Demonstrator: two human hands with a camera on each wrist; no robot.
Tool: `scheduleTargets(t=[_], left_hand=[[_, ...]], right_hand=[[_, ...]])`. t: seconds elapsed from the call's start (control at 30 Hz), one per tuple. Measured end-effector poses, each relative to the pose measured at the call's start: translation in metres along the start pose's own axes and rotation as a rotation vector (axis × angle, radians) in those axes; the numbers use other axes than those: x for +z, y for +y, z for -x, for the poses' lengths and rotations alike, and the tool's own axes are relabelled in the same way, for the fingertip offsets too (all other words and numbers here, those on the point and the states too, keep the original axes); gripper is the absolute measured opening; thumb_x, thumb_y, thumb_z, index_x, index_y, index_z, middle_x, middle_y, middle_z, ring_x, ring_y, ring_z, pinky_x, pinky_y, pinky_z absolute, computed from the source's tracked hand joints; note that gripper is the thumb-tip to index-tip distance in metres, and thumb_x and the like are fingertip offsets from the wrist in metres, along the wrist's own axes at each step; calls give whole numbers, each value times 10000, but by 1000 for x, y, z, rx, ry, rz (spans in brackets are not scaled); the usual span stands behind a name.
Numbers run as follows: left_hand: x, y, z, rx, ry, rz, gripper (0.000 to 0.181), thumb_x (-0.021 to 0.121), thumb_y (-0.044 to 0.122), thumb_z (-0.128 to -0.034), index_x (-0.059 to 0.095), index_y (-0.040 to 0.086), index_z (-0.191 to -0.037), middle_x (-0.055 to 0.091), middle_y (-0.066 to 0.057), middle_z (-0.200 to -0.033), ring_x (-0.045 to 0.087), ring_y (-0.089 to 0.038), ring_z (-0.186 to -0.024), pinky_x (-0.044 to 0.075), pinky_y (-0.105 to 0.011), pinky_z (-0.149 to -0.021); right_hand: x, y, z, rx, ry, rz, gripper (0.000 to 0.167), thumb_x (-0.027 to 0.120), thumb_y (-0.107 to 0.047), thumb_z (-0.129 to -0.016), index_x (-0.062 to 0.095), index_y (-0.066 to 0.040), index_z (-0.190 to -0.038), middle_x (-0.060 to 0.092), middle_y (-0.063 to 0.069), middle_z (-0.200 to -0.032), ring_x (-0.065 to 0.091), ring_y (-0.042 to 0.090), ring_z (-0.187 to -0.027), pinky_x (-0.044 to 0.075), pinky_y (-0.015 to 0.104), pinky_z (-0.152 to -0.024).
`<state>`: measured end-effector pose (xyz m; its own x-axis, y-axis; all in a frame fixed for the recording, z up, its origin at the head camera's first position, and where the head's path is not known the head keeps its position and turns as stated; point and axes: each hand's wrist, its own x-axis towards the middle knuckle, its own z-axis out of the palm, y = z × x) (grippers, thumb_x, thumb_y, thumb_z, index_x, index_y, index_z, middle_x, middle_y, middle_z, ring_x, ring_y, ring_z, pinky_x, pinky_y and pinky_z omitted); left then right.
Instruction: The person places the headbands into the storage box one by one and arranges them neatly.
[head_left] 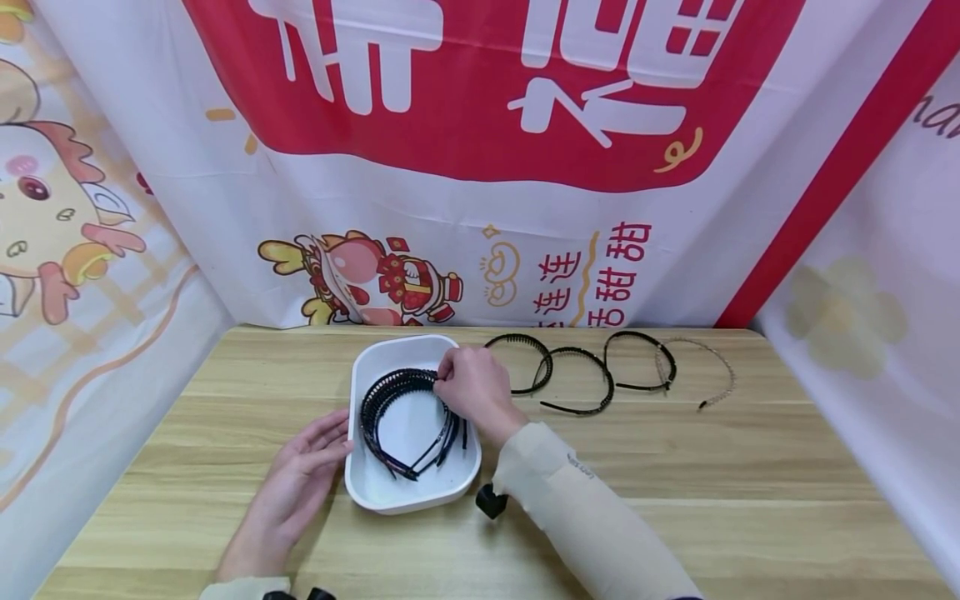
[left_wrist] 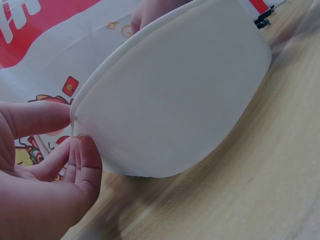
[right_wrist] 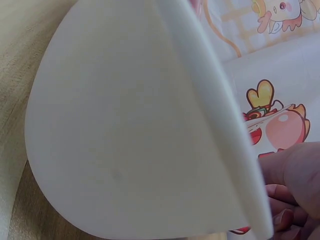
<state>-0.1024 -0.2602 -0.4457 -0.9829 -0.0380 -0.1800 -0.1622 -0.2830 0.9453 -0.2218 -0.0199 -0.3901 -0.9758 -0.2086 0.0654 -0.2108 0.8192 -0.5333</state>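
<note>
Near the table's middle stands a white plastic basket (head_left: 408,500) with several black headbands (head_left: 397,383) nested inside, some toothed. My left hand (head_left: 311,471) is at its left side; in the left wrist view the thumb and fingers (left_wrist: 87,160) pinch the rim. My right hand (head_left: 480,387) reaches over the far right of the rim and pinches the top of a headband in the stack. In the right wrist view the basket's wall (right_wrist: 120,125) hides the held part, and only part of the right hand (right_wrist: 295,185) shows.
To the right of the basket, toward the table's back, a toothed black headband (head_left: 551,367), a twisted-looking one (head_left: 603,396), a smooth one (head_left: 671,358) and a thin light beaded one (head_left: 727,371) lie in a row. A printed cloth (head_left: 510,250) hangs behind the wooden table (head_left: 750,500).
</note>
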Motion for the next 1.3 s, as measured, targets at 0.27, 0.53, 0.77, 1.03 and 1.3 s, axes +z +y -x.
scheduleTargets(t=[0.27, 0.53, 0.77, 1.03, 1.3], left_hand=[[-1, -1, 0, 10, -6, 14, 409, 573, -76, -1008, 648, 236, -1261, 696, 101, -1238, 639, -59, -1189, 539, -191, -1054], [-1, -2, 0, 15, -12, 11, 412, 570, -80, -1006, 645, 227, -1271, 694, 88, -1238, 635, -63, -1189, 540, -192, -1052], [-1, -2, 0, 16, -10, 13, 405, 567, -78, -1009, 640, 219, -1275, 692, 85, -1237, 633, -64, -1188, 539, -192, -1051], [-1, -2, 0, 14, -11, 11, 404, 575, -73, -1007, 629, 204, -1296, 693, 82, -1244, 635, -66, -1195, 540, -194, -1056], [1, -1, 0, 7, -9, 2, 405, 591, -63, -1004, 612, 194, -1316, 684, 86, -1261, 632, -64, -1208, 537, -194, -1071]], right_hand=[[-3, 2, 0, -25, 18, -36, 136, 884, -273, -879, 758, -224, -861, 685, -90, -773, 619, 100, -764, 531, 287, -745], [-2, 3, -1, -28, 37, -34, 138, 879, -280, -872, 748, -240, -861, 671, -102, -769, 608, 94, -769, 509, 282, -720], [-1, 5, -2, -42, 42, -20, 143, 874, -276, -873, 737, -243, -846, 669, -100, -768, 605, 97, -766, 505, 285, -712], [0, 7, -3, -48, 52, -26, 129, 870, -266, -879, 749, -225, -866, 679, -84, -788, 602, 101, -767, 500, 279, -693], [2, 8, -2, -55, 62, -31, 141, 879, -272, -876, 749, -218, -872, 679, -74, -794, 596, 103, -758, 496, 274, -681]])
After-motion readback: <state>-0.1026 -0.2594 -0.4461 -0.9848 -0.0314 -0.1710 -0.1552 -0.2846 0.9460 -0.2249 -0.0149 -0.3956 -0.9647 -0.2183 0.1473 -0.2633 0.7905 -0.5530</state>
